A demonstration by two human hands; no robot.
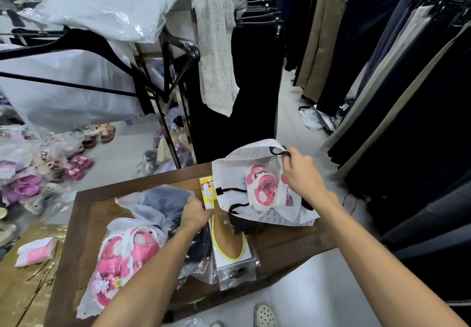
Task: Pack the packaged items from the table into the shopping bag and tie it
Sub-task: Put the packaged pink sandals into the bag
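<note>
Between the fingertips of the right hand [302,176], pinched shut, is the black cord handle [279,151] of the white plastic shopping bag with fine printed text [229,174], whose mouth is lifted open at the far right part of the dark brown wooden table [84,224]. Just below and to the left of those fingers, inside the bag, lies a clear-wrapped pair of pink and white child's sandals [262,186]; the bag's film blurs their detail, and its lower edge hides part of a dark item beneath it that cannot be identified. The left hand [197,216] is curled with its fingers closed on the upper part of a long clear packet holding a tan insole with a yellow-green rim and a yellow printed header card [230,240]; how firmly it grips is hard to tell, since the fingertips are tucked out of sight behind the knuckles. Left of those fingers sits a crumpled clear bag of dark grey-blue cloth [163,202], partly covered by the forearm. Nearer the camera, beside the left forearm, rests another clear-bagged pair of bright pink sandals [125,258], its near corner reaching the table edge. A small pink and white folded packet [37,251] lies well left, off the table.
</note>
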